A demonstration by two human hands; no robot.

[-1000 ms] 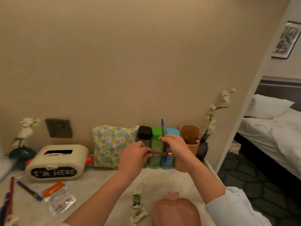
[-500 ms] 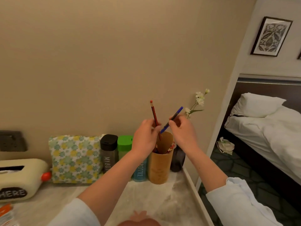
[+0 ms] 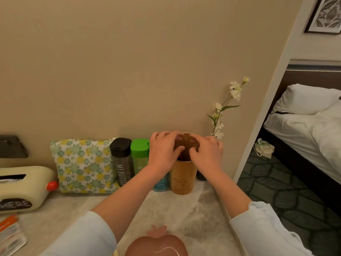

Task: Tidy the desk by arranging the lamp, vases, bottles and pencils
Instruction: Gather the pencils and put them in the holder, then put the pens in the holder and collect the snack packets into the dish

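Observation:
A wooden pencil cup (image 3: 182,177) stands at the back right of the desk, against the wall. My left hand (image 3: 164,152) and my right hand (image 3: 207,154) rest on its rim from either side with fingers spread. A red pencil end (image 3: 181,157) shows inside the cup; the rest of its contents is hidden. Left of the cup stand three bottles in a row: black-capped (image 3: 120,161), green-capped (image 3: 139,156), and a blue one (image 3: 160,184) mostly hidden by my left wrist. A dark vase (image 3: 201,177) with a white flower sprig (image 3: 221,111) stands just right of the cup.
A floral pouch (image 3: 83,165) leans on the wall beside the bottles, and a cream tissue box (image 3: 22,187) sits further left. A pink apple-shaped dish (image 3: 156,244) lies at the near edge. A packet (image 3: 9,235) lies far left. The desk's right edge (image 3: 227,211) drops to the floor.
Both hands have come down onto the cup's rim. The red pencil and the blue pen they held above the cup are now down inside it.

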